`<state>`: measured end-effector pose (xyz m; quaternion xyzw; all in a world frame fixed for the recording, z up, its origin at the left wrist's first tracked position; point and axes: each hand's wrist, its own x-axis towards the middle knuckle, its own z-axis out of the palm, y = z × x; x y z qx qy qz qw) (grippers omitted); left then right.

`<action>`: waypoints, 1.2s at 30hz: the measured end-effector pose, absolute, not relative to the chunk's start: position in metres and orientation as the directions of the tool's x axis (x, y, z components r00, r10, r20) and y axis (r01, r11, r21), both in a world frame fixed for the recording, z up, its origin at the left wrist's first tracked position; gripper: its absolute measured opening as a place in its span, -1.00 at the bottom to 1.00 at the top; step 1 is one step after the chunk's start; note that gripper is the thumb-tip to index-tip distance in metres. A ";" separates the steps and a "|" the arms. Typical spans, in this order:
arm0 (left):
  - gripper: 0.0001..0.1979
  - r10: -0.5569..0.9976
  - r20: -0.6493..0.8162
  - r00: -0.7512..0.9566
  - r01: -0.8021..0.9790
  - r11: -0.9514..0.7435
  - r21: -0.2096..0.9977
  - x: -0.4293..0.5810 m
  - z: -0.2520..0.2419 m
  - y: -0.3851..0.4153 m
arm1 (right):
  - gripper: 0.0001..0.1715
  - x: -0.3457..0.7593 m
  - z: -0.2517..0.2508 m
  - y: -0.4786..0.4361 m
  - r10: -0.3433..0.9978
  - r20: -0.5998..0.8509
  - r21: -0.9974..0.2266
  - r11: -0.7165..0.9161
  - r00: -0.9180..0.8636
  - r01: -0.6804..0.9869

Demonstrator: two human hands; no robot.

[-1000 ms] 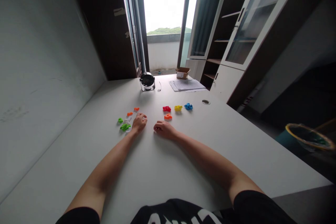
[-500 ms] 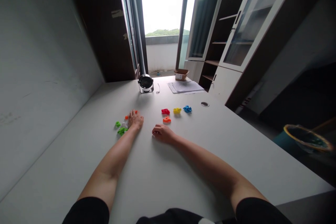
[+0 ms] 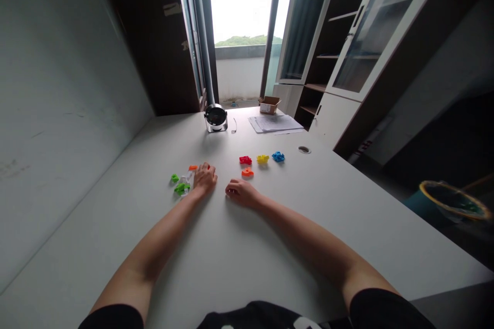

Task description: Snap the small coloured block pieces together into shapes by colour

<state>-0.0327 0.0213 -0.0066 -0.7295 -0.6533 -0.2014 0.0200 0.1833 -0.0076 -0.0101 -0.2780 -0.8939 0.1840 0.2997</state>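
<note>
My left hand lies on the white table, its fingers curled over a small orange piece at its tips; whether it grips the piece is not visible. Just left of it sit another orange piece, white pieces and green pieces. My right hand rests on the table in a loose fist, nothing visible in it. Just beyond it lies an orange piece, with a red piece, a yellow piece and a blue piece in a row behind.
A small round fan stands at the far middle of the table. Papers and a small cardboard box lie at the far right, near a cable hole. A wall runs along the left; cabinets stand at the right, a basket on the floor.
My left hand reached forward to the orange pieces, then drew slightly back and right over one. My right hand stayed in place.
</note>
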 end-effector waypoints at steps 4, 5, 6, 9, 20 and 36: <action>-0.72 0.939 0.329 0.103 0.929 -0.209 0.307 -0.029 -0.009 0.003 | -0.82 0.183 -0.009 -0.008 0.602 0.440 -0.503 0.780 -0.667 0.373; -0.68 0.936 0.335 0.113 0.912 -0.231 0.338 -0.030 -0.010 -0.002 | -0.82 0.183 -0.010 -0.008 0.600 0.441 -0.505 0.780 -0.667 0.368; -0.65 0.934 0.337 0.119 0.894 -0.248 0.372 -0.031 -0.010 -0.007 | -0.82 0.183 -0.010 -0.008 0.600 0.442 -0.508 0.780 -0.667 0.365; -0.61 0.944 0.312 0.108 0.860 -0.246 0.446 -0.038 -0.009 -0.017 | -0.81 0.183 -0.011 -0.008 0.604 0.442 -0.514 0.776 -0.663 0.365; -0.81 0.963 0.220 0.158 0.879 -0.238 0.413 -0.038 -0.001 -0.030 | -0.83 0.183 -0.010 -0.009 0.606 0.450 -0.511 0.777 -0.656 0.367; -0.62 0.954 0.138 0.266 0.586 -0.274 0.762 -0.024 0.002 -0.033 | -0.67 0.186 -0.013 -0.006 0.736 0.473 -0.552 0.676 -0.484 0.489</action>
